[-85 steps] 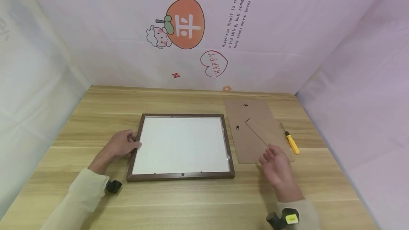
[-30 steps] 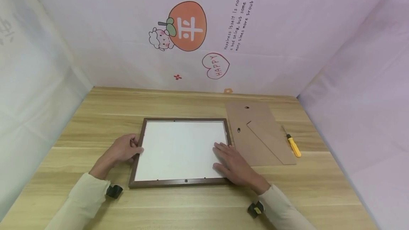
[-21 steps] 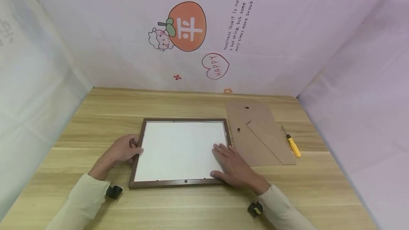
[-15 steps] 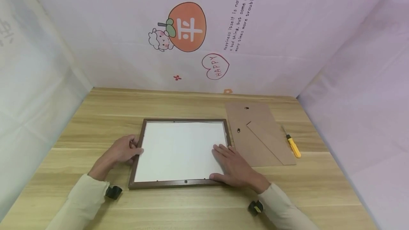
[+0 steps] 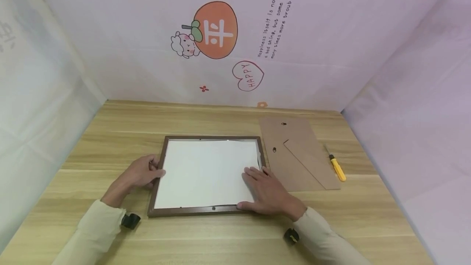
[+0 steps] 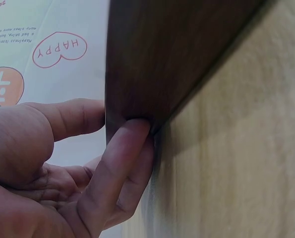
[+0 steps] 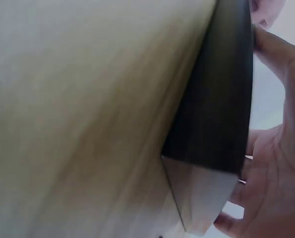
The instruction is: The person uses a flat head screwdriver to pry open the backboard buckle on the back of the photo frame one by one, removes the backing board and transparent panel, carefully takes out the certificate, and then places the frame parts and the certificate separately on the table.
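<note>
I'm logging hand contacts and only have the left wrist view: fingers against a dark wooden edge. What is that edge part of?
Observer: It is the left side of a brown picture frame lying flat on the wooden table, with a white sheet inside it.
Operator: Where is the other hand?
Observer: The right hand lies at the frame's near right corner, fingers straight over the white sheet, thumb along the near rail.
Operator: Anything else on the table?
Observer: A brown backing board lies flat to the right of the frame, and a yellow-handled screwdriver lies beyond its right edge.
</note>
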Tool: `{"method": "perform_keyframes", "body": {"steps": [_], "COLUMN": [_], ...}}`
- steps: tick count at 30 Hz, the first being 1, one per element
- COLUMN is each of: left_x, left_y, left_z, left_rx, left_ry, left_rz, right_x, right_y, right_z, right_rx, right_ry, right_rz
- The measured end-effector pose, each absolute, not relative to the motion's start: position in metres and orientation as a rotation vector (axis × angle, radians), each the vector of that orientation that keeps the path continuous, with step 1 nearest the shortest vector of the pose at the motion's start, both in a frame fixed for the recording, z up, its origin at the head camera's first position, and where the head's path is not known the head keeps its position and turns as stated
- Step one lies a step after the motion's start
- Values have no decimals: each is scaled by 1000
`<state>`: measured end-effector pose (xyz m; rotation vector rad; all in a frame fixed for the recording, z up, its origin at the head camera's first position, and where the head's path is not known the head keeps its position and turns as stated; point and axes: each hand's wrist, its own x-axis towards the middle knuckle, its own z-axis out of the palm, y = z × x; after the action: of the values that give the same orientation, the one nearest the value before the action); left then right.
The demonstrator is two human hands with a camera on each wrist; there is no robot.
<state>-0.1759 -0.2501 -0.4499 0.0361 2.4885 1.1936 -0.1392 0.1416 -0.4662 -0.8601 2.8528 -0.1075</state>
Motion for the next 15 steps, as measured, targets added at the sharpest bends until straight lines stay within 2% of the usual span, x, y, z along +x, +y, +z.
{"method": "perform_keyframes", "body": {"steps": [15], "left_x": [-174], "left_y": [-251], "left_z": [-450], "left_rx": [35], "left_ry": [2498], "left_rz": [1197], "right_x": [-132], "right_y": [114], "right_z": [-455], "right_rx": [-999], "right_ry": [2897], "right_rz": [-13]}}
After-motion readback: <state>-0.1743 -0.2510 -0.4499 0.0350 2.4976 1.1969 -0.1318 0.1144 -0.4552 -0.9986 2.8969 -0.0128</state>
